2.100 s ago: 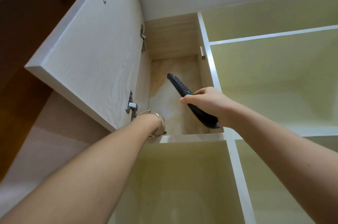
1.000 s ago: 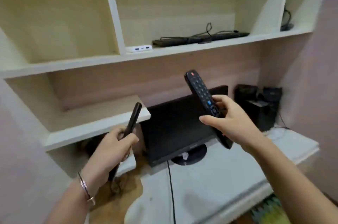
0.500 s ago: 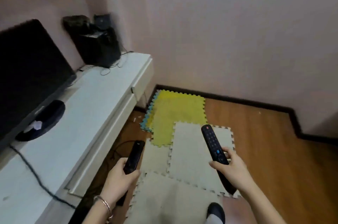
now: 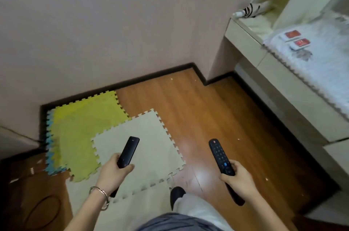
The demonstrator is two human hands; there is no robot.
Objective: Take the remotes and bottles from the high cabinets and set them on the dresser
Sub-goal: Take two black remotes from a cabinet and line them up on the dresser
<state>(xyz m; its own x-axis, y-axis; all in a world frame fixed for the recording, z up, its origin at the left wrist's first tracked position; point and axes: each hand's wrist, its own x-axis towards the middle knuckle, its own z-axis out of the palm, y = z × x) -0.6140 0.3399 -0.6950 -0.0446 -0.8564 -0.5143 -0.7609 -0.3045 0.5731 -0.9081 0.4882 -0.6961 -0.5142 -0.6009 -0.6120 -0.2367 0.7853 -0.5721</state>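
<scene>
Hands (image 4: 111,172) (image 4: 240,177) gripping remotes (image 4: 129,152) (image 4: 220,155), one each — apart (mid-air)

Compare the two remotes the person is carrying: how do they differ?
The buttoned remote in the right hand shows keys, one red, one blue; the plain remote in the left hand shows none. The plain remote's tip leans right, the buttoned remote's left. Both are slim and black.

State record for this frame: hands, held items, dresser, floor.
left hand: grips slim black remote
right hand: grips buttoned black remote
dresser: at right, apart from both hands
dresser top: lace cloth, two red-and-white packets on it
remotes set down: none in view
floor: foam mats on wood
</scene>
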